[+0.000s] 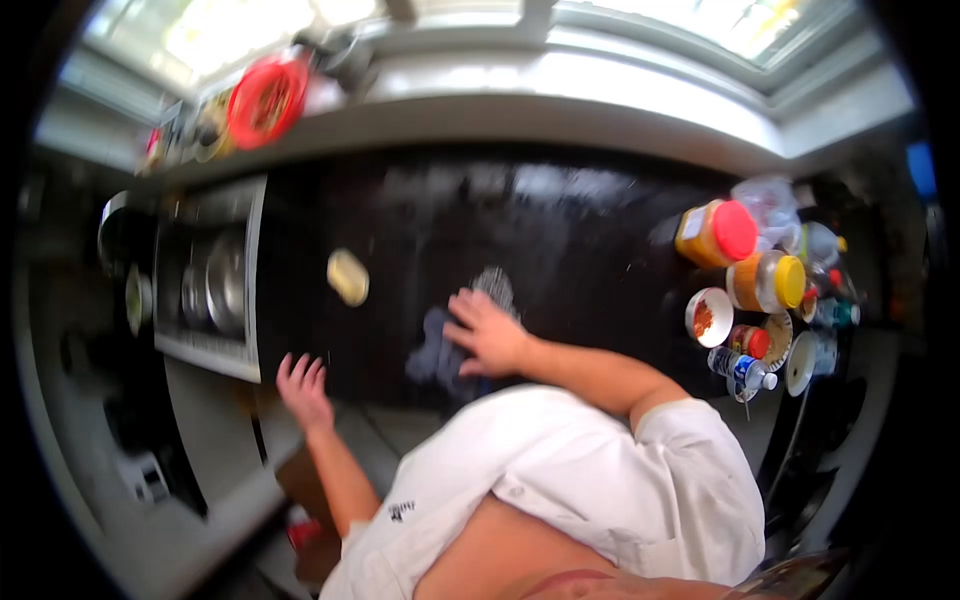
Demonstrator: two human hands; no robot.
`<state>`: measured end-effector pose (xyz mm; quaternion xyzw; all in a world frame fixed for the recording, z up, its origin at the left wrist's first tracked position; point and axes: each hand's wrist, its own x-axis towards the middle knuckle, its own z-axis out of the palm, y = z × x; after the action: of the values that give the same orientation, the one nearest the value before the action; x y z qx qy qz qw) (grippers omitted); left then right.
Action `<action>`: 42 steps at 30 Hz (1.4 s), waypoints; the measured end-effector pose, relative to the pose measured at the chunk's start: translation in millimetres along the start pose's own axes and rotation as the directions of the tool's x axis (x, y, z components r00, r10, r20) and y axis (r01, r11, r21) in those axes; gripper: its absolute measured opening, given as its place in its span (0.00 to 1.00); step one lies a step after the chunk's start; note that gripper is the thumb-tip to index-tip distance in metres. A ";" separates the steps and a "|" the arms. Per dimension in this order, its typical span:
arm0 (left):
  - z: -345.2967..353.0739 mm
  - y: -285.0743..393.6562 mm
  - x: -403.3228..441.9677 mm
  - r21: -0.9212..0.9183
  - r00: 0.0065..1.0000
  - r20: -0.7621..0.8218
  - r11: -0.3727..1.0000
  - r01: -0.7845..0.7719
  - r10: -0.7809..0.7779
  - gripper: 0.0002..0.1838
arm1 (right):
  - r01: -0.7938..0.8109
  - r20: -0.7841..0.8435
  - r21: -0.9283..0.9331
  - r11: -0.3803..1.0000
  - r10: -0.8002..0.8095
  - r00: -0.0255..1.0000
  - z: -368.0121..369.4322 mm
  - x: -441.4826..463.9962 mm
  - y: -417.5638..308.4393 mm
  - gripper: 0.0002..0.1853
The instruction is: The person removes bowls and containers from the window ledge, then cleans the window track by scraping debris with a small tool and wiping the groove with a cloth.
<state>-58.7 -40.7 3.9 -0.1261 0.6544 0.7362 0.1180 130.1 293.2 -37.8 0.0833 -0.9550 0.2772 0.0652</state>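
My right hand (487,333) is over the dark countertop (400,210), fingers spread, beside a crumpled grey-blue cloth (432,352). A patterned grey item (494,287) lies just beyond its fingers; whether they touch is unclear. My left hand (305,391) is at the counter's front edge, left of the cloth, fingers apart and holding nothing. Farther back on the left side of the counter lies a pale yellow oval object (348,278).
A sink (254,280) with metal pans is at the left. Jars (720,232), a white bowl (696,318) and a water bottle (741,368) crowd the right end. A red basket (268,101) stands on the windowsill (480,118).
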 end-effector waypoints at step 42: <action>-139.5 164.8 341.7 -0.189 0.984 0.173 0.980 0.066 -0.033 0.24 | -0.645 -0.573 -0.046 0.763 0.508 0.642 123.9 81.5 -131.9 0.18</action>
<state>-431.5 -195.3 26.0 -0.0905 0.5638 0.8013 0.1784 66.5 106.4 -59.3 -0.3162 -0.9004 0.1743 0.2425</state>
